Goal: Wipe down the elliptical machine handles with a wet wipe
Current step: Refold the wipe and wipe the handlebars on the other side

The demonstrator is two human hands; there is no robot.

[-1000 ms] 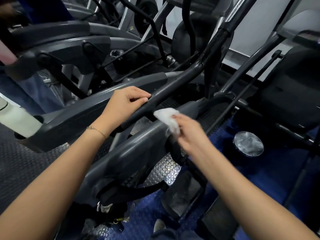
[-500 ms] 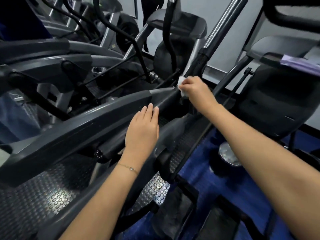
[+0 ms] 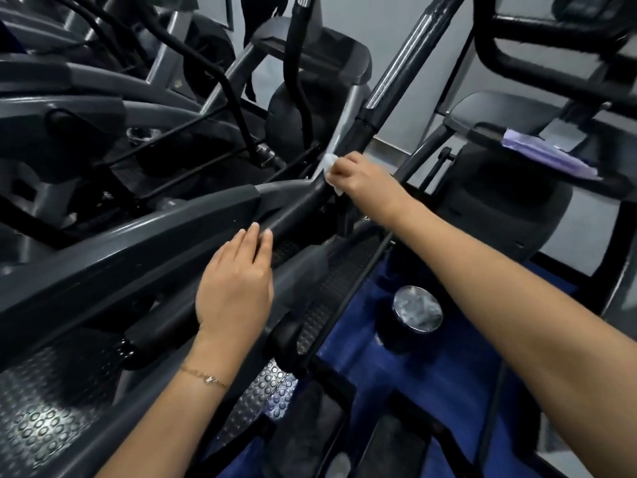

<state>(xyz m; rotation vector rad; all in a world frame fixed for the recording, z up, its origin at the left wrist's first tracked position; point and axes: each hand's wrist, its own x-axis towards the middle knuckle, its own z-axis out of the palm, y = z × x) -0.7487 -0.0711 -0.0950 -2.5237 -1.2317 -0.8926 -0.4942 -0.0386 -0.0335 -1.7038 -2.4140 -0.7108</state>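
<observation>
The wet wipe [image 3: 330, 167] sits bunched in the right hand [image 3: 358, 179], pressed against the dark handle bar [image 3: 358, 136] of the elliptical machine where the black sleeve runs up toward its shiny metal stretch. Only a white corner of the wipe shows above the knuckles and another below them; the rest is hidden inside the grip. The right hand is curled closed around wipe and bar together, fingers wrapped tight, so the step in hand looks like the rubbing stroke along this handle, somewhere in the middle of the job. The next move likely calls for sliding the closed hand along the bar while keeping the wipe trapped between palm and handle, with enough squeeze to clean all the way round. The left hand [image 3: 236, 288] lies lower down, flat and nearly straight, fingers [image 3: 256, 238] held together and resting on the grey lower arm [image 3: 138, 250] of the machine; it holds nothing and seems to brace. A thin bracelet [image 3: 205, 376] circles that wrist. Below, studded foot plates [image 3: 41, 419] and blue floor [image 3: 413, 374] show, with a round metal cap [image 3: 417, 312] near the right forearm.
</observation>
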